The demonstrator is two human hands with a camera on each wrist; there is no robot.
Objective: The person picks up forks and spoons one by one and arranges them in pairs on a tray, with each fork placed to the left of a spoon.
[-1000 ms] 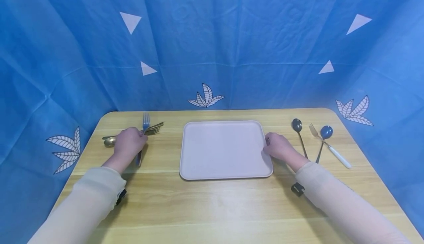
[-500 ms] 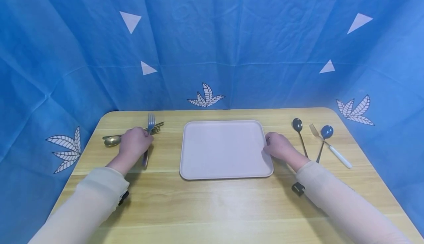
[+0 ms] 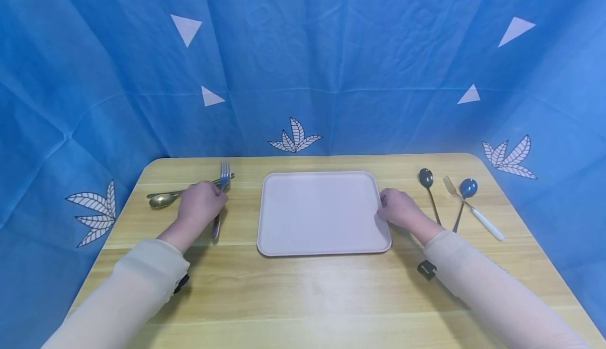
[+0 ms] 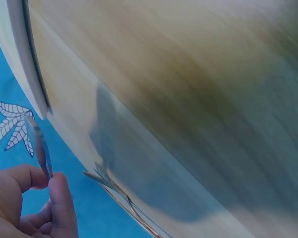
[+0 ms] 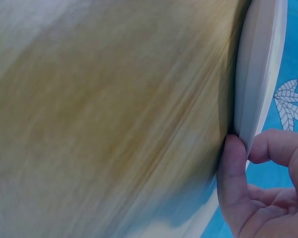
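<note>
My left hand (image 3: 200,202) pinches a silver fork (image 3: 224,171) between thumb and finger, tines pointing to the back and handle toward the front. In the left wrist view this fork (image 4: 41,151) stands above the table, held at the fingertips (image 4: 59,191). Behind and left of that hand lie a gold spoon (image 3: 162,200) and crossing cutlery, partly hidden; the left wrist view shows a fork (image 4: 111,184) among it. My right hand (image 3: 401,209) grips the right edge of a pale rectangular tray (image 3: 324,215), thumb and finger (image 5: 268,146) on its rim (image 5: 253,84).
Right of the tray lie a dark spoon (image 3: 426,178), a white-handled fork (image 3: 487,223) and another spoon (image 3: 468,187) crossing it. A blue curtain (image 3: 331,65) stands behind the wooden table (image 3: 312,296).
My left hand has carried the fork rightward, away from the spoon and closer to the tray. The right hand and the tray have stayed in place.
</note>
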